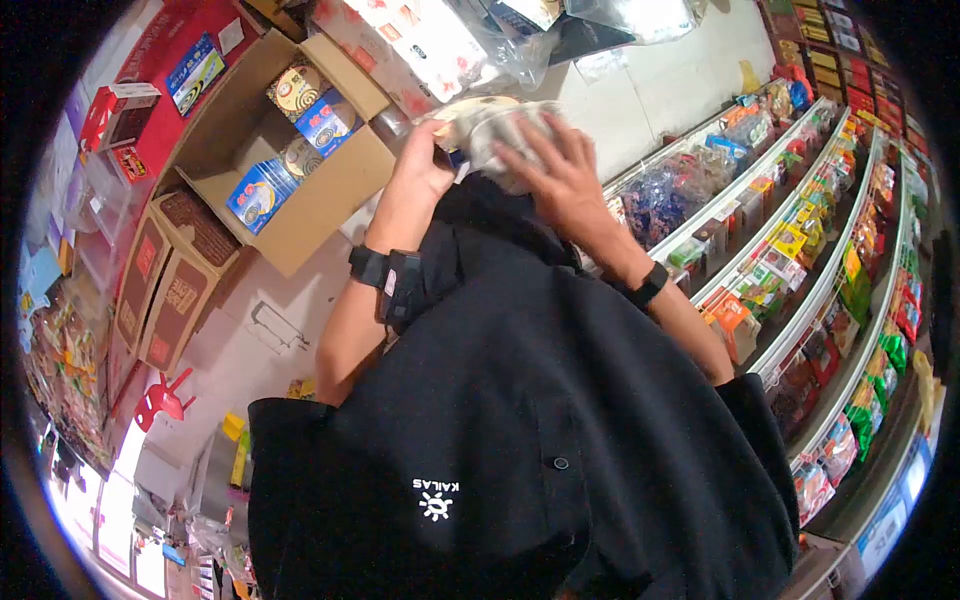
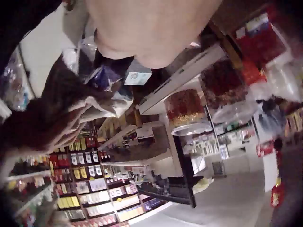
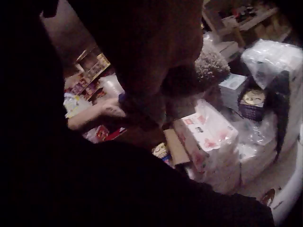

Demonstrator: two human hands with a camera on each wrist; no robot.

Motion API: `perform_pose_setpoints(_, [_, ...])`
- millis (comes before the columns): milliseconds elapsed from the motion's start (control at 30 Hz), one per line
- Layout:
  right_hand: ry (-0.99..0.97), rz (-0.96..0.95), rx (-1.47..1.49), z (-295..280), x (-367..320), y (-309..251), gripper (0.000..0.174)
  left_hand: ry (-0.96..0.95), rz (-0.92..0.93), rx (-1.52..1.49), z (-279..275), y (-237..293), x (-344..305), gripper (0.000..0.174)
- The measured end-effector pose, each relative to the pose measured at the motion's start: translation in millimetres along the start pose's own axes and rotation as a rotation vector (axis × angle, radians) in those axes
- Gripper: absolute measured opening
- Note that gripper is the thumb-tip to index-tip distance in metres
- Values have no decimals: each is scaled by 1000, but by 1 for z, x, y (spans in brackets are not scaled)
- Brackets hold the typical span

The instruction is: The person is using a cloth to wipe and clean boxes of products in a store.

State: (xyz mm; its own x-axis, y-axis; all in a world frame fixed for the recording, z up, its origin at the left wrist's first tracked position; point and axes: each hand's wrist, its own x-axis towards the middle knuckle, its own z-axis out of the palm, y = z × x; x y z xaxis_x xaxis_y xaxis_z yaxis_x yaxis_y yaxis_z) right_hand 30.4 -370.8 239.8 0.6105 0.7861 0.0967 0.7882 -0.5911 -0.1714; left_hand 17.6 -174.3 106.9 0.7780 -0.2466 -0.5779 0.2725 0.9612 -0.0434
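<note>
In the head view my left hand (image 1: 424,168) grips a small box at its near left side. The box's pale patterned face (image 1: 487,103) shows above a grey cloth (image 1: 508,135), and its dark blue-purple side (image 2: 108,78) with a whitish label shows in the left wrist view. My right hand (image 1: 562,178) holds the bunched cloth against the box, fingers spread over it. Cloth and fingers hide most of the box. The right wrist view is dark, with the cloth (image 3: 211,63) beyond my right hand.
An opened carton (image 1: 330,205) at left holds several blue boxes (image 1: 263,195) with coil patterns. Brown cartons (image 1: 180,280) stand beside it. Plastic-wrapped white packs (image 1: 420,40) lie ahead. Shelves (image 1: 790,250) of packaged goods line the right side. A red stool (image 1: 163,402) stands at lower left.
</note>
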Motion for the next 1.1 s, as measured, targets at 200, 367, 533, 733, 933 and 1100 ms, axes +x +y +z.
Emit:
perform_pose_setpoints(200, [178, 518, 484, 11, -13, 34, 55, 371, 656, 602, 21, -7, -5, 58])
perform_pose_setpoints(367, [31, 333, 713, 20, 25, -7, 64, 250, 487, 592, 73, -43, -34, 42])
perform_pose_setpoints(533, [51, 369, 678, 13, 33, -15, 75, 69, 242, 355, 88, -38, -64, 53])
perform_pose_setpoints(733, [11, 676, 720, 5, 34, -26, 88, -33, 157, 315, 78, -28, -68, 47])
perform_pose_setpoints(933, [193, 743, 866, 5, 36, -7, 73, 50, 282, 720, 65, -15, -62, 44])
perform_pose_setpoints(1100, [341, 777, 1295, 0, 36, 4, 56, 324, 534, 886, 30, -5, -32, 55])
